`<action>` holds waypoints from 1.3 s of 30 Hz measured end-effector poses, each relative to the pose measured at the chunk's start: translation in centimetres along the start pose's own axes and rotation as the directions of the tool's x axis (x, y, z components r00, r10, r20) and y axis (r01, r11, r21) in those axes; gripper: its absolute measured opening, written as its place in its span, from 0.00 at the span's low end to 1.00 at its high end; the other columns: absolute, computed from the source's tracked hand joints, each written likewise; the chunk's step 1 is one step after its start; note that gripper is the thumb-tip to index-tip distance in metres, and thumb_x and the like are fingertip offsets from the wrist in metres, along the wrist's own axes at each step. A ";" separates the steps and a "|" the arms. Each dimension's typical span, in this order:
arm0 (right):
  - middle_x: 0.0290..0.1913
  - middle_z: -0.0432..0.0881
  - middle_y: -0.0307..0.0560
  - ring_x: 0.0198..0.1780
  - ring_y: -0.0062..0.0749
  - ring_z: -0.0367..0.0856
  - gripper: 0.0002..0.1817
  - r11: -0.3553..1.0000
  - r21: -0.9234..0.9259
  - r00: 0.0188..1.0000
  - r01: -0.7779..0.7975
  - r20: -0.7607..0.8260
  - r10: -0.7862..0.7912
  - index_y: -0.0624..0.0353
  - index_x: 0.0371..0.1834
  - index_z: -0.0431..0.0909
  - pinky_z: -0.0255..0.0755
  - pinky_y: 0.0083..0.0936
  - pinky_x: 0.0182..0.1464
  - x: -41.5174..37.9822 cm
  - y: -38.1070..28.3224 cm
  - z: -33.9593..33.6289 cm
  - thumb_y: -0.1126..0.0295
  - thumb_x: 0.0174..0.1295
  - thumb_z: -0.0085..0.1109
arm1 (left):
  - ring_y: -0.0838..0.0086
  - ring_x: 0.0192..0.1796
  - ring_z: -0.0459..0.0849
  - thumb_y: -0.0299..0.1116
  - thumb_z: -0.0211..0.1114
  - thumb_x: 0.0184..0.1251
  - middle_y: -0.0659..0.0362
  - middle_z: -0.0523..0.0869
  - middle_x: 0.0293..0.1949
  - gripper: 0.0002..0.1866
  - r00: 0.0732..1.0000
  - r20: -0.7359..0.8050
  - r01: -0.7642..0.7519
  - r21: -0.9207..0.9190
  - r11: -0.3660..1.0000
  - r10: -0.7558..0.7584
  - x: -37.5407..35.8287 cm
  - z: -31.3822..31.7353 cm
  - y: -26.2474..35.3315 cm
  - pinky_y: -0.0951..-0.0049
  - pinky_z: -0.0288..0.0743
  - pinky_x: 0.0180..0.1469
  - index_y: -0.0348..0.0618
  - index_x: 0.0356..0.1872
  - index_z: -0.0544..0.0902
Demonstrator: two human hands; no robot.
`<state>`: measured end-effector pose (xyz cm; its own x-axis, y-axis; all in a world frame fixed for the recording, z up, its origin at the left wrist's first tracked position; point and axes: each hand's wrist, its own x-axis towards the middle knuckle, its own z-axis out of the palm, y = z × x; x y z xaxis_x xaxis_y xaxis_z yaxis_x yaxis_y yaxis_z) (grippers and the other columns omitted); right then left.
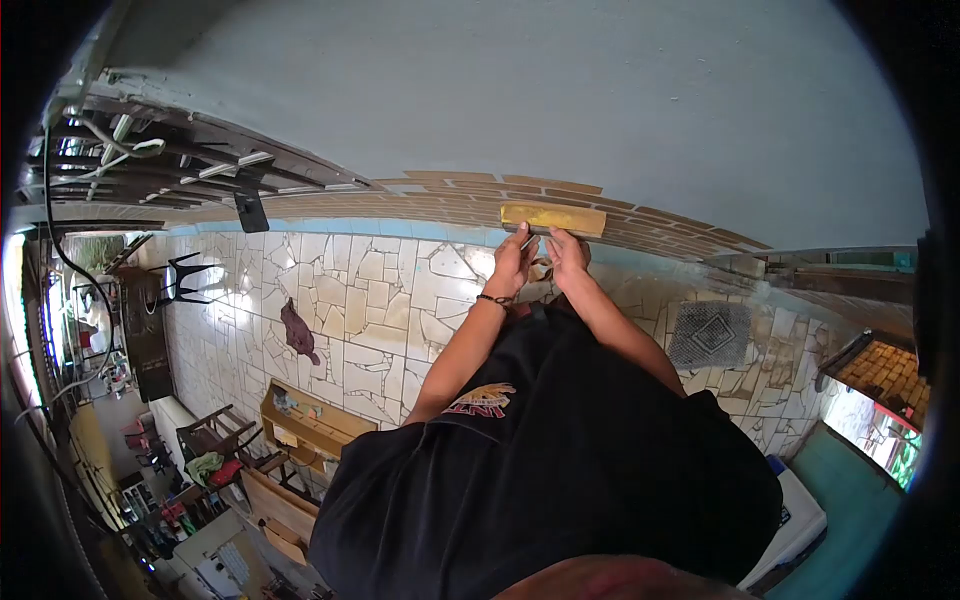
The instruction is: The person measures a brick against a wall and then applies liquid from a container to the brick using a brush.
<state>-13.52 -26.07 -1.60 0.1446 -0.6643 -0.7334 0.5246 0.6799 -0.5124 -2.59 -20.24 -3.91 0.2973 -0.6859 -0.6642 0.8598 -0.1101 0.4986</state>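
Observation:
A flat yellow board [553, 218] with a brighter yellow patch lies along the brick-patterned strip [450, 205] of the wall. My left hand [512, 260], with a dark bracelet at the wrist, has its fingers closed at the board's near edge. Close beside it on the right, my right hand [568, 254] pinches the same edge. A thin dark piece shows between the fingertips; what it is cannot be made out.
The grey wall [620, 100] rises above the brick pattern. On the stone-patterned floor [375, 300] lie a dark cloth [298, 332] and a grey mat [710, 335]. A wooden shelf [325, 415], a black stool [188, 278] and cluttered furniture stand left.

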 end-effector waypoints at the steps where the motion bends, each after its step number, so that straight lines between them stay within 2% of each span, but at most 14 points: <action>1: 0.53 0.78 0.45 0.60 0.39 0.75 0.25 1.000 0.016 1.000 0.007 0.021 -0.007 0.60 0.55 0.70 0.69 0.35 0.65 0.1 -0.2 0.3 0.78 0.53 0.68 | 0.68 0.53 0.81 0.43 0.72 0.62 0.58 0.81 0.49 0.20 1.000 0.006 0.000 0.008 1.000 0.000 0.6 0.0 0.2 0.73 0.77 0.52 0.40 0.46 0.78; 6: 0.54 0.78 0.46 0.61 0.39 0.74 0.24 0.999 0.054 0.998 -0.002 0.060 -0.002 0.62 0.56 0.71 0.68 0.35 0.66 2.0 -0.2 0.9 0.75 0.56 0.67 | 0.70 0.52 0.80 0.40 0.72 0.63 0.58 0.81 0.48 0.18 1.000 -0.018 -0.010 0.055 0.998 0.011 1.6 1.3 2.0 0.72 0.77 0.56 0.38 0.44 0.78; 9: 0.56 0.77 0.47 0.62 0.38 0.74 0.22 0.999 0.031 0.995 0.008 0.098 -0.011 0.62 0.56 0.72 0.67 0.34 0.67 3.3 -0.1 0.6 0.74 0.58 0.66 | 0.71 0.51 0.81 0.39 0.71 0.64 0.57 0.81 0.47 0.17 0.999 0.037 0.007 0.049 0.999 -0.009 2.3 1.5 2.5 0.72 0.77 0.56 0.37 0.44 0.78; 15: 0.56 0.77 0.47 0.64 0.39 0.72 0.22 0.999 0.045 0.994 -0.021 0.109 0.016 0.65 0.55 0.73 0.66 0.33 0.68 4.0 0.2 0.5 0.72 0.59 0.66 | 0.72 0.46 0.82 0.37 0.71 0.64 0.57 0.82 0.43 0.15 1.000 0.024 0.011 0.072 0.997 -0.013 2.9 1.5 2.9 0.74 0.78 0.53 0.38 0.42 0.78; 18: 0.56 0.77 0.51 0.62 0.45 0.75 0.25 0.995 0.089 0.995 -0.037 0.100 0.028 0.64 0.57 0.70 0.70 0.38 0.65 4.2 0.1 0.7 0.79 0.55 0.67 | 0.72 0.46 0.82 0.36 0.71 0.64 0.58 0.82 0.43 0.15 1.000 0.012 0.014 0.068 0.998 -0.015 3.1 1.4 3.4 0.74 0.79 0.53 0.38 0.42 0.78; 24: 0.57 0.77 0.52 0.62 0.46 0.75 0.26 0.997 0.076 0.997 -0.004 0.079 -0.002 0.64 0.57 0.69 0.70 0.38 0.65 4.5 0.1 1.2 0.79 0.55 0.67 | 0.72 0.47 0.82 0.36 0.71 0.64 0.58 0.82 0.43 0.16 0.998 0.052 0.030 0.054 0.998 -0.033 3.5 1.5 3.8 0.74 0.79 0.54 0.37 0.44 0.78; 27: 0.58 0.76 0.48 0.64 0.40 0.71 0.25 0.999 0.025 0.996 0.031 0.086 -0.033 0.64 0.56 0.73 0.66 0.35 0.67 4.3 0.1 1.3 0.70 0.57 0.69 | 0.71 0.49 0.82 0.37 0.71 0.65 0.58 0.82 0.44 0.17 0.996 0.067 0.052 0.061 0.997 -0.056 3.8 1.5 3.9 0.74 0.79 0.55 0.36 0.45 0.78; 30: 0.57 0.76 0.52 0.63 0.45 0.74 0.27 0.999 0.042 0.997 0.021 0.079 -0.024 0.64 0.58 0.69 0.70 0.37 0.64 4.6 -0.1 1.5 0.77 0.55 0.69 | 0.64 0.63 0.74 0.41 0.66 0.69 0.49 0.73 0.62 0.29 0.992 0.095 0.066 0.121 0.991 -0.077 3.8 1.5 4.2 0.69 0.70 0.67 0.29 0.62 0.69; 33: 0.57 0.76 0.51 0.62 0.44 0.74 0.27 1.000 0.020 0.996 0.020 0.081 -0.022 0.64 0.58 0.69 0.70 0.36 0.65 4.4 0.0 1.6 0.76 0.55 0.69 | 0.65 0.61 0.75 0.41 0.66 0.69 0.49 0.73 0.61 0.30 0.992 0.098 0.066 0.121 0.990 -0.078 3.8 1.4 4.3 0.70 0.71 0.66 0.29 0.62 0.69; 36: 0.59 0.75 0.49 0.64 0.41 0.72 0.26 0.999 -0.007 0.992 0.040 0.116 -0.039 0.65 0.58 0.70 0.65 0.36 0.69 4.6 0.2 1.6 0.71 0.57 0.68 | 0.70 0.50 0.82 0.37 0.69 0.66 0.56 0.81 0.47 0.18 0.997 0.036 0.071 0.055 0.996 -0.073 3.8 1.7 4.4 0.74 0.79 0.55 0.34 0.48 0.78; 39: 0.59 0.74 0.49 0.65 0.42 0.71 0.27 0.999 -0.009 0.992 0.047 0.117 -0.045 0.65 0.59 0.70 0.65 0.36 0.69 4.6 0.2 1.8 0.72 0.57 0.68 | 0.70 0.49 0.82 0.37 0.68 0.66 0.56 0.81 0.47 0.19 0.997 0.029 0.069 0.049 0.996 -0.071 3.9 1.6 4.4 0.74 0.79 0.56 0.33 0.49 0.78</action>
<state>-11.23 -29.56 -4.28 0.2181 -0.7262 -0.6520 0.5231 0.6510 -0.5500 1.69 -24.55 -3.40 0.2233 -0.6970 -0.6814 0.8569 -0.1928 0.4781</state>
